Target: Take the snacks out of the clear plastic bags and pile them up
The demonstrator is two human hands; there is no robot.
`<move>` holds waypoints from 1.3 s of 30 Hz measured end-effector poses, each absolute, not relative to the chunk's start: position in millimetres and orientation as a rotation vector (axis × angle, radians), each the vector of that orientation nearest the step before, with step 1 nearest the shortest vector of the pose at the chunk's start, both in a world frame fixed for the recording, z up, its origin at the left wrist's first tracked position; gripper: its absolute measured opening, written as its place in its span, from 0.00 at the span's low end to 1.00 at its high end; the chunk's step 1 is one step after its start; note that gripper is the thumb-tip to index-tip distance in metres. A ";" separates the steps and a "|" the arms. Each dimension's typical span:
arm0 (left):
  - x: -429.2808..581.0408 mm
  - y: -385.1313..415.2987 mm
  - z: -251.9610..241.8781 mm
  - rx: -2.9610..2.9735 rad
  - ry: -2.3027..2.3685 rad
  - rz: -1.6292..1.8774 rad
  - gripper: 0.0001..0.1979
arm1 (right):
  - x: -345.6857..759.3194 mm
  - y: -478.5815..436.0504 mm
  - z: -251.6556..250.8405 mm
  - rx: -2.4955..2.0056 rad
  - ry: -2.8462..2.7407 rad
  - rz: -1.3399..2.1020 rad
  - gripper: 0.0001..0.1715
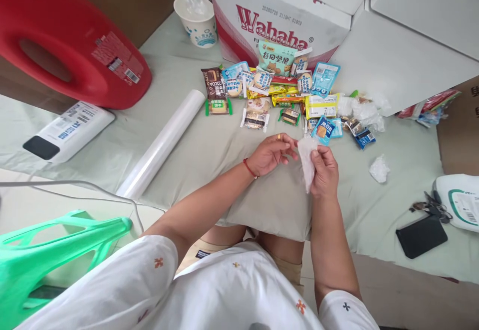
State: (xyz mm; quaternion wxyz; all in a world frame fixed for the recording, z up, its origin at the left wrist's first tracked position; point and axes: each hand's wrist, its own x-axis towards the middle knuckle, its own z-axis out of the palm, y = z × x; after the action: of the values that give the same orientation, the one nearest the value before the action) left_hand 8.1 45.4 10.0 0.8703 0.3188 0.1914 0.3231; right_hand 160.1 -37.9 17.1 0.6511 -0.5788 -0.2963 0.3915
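My right hand (pixel 325 171) pinches a folded, thin translucent plastic bag (pixel 307 163) between thumb and fingers. To its left, my left hand (pixel 275 154) has its fingers loosely spread, the tips close to the bag's upper edge; whether they touch it I cannot tell. Just behind the bag lies a small blue snack packet (pixel 324 129). A pile of wrapped snacks spreads beyond, with a brown cocoa packet (pixel 214 83), a mint-green nut bag (pixel 276 58) and a light blue packet (pixel 325 79). Crumpled clear plastic (pixel 379 168) lies right of my right hand.
A white carton (pixel 277 16) stands behind the snacks, a paper cup (pixel 200 26) beside it. Leftward are a plastic film roll (pixel 164 143), a red jug (pixel 123 71) and a white box-shaped device (pixel 71 130). Keys (pixel 430 208) and a black wallet-like item (pixel 422 236) lie right.
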 end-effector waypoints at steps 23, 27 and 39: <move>10.4 43.7 9.5 0.632 0.417 0.757 0.22 | 169.8 -34.9 12.0 -1.228 -0.721 0.605 0.23; 16.2 46.3 -0.1 0.761 0.616 0.954 0.23 | 170.2 -38.1 15.3 -1.382 -0.779 0.402 0.22; 6.9 39.0 17.3 0.881 0.603 0.605 0.30 | 175.3 -33.0 6.6 -1.441 -0.630 0.324 0.24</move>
State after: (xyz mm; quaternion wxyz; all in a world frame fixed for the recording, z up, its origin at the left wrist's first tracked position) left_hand 6.9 39.0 17.3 0.8175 0.4135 0.2831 0.2837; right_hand 175.3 -33.0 6.6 0.6945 -0.6457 -0.2823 0.1453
